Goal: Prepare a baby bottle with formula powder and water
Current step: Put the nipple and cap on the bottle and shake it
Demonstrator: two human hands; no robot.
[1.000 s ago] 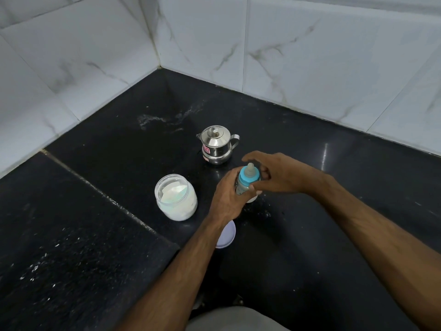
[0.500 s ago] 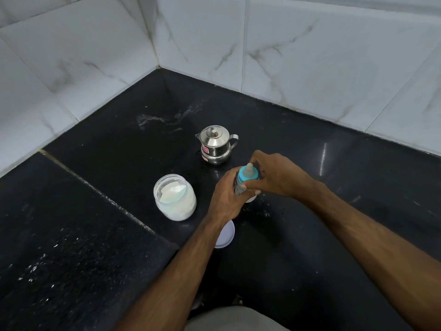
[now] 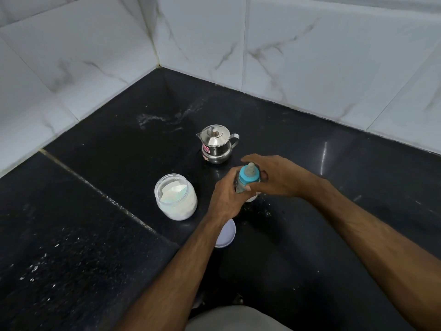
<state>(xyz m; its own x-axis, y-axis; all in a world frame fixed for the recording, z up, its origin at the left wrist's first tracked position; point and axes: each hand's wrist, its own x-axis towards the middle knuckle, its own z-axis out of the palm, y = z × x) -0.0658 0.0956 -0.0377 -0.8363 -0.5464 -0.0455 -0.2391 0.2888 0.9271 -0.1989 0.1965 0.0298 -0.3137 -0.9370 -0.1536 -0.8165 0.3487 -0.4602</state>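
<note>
I look down into a corner where two walls (image 3: 310, 56) of white marble tile meet a black stone counter (image 3: 310, 235). The counter has a pale seam running across it on the left side, and some white smears and specks lie on it, near the corner and also at the lower left.

The baby bottle (image 3: 245, 182) stands upright on the counter, close to the middle of my view. Its blue collar (image 3: 249, 178) with the nipple (image 3: 250, 167) is on top. My left hand (image 3: 229, 199) is wrapped around the body of the bottle from the left, the fingers curled on it, so most of the body is hidden. My right hand (image 3: 274, 175) comes from the right and is curved around the blue collar; the thumb lies under the collar at the front and the fingers reach behind it. How firmly they press I cannot tell.

Just beside the bottle, to the left, stands an open jar (image 3: 176, 199) with white powder inside, and something pale and flat lies on top of the powder. Behind the bottle, near to it but apart, is a small steel pot (image 3: 216, 145) with its lid on, a spout and a handle, and a red sticker on the side. A round white lid (image 3: 226, 235) lies flat on the counter under my left wrist, partly hidden by the forearm. At the bottom edge a piece of grey cloth (image 3: 229, 318) is seen.
</note>
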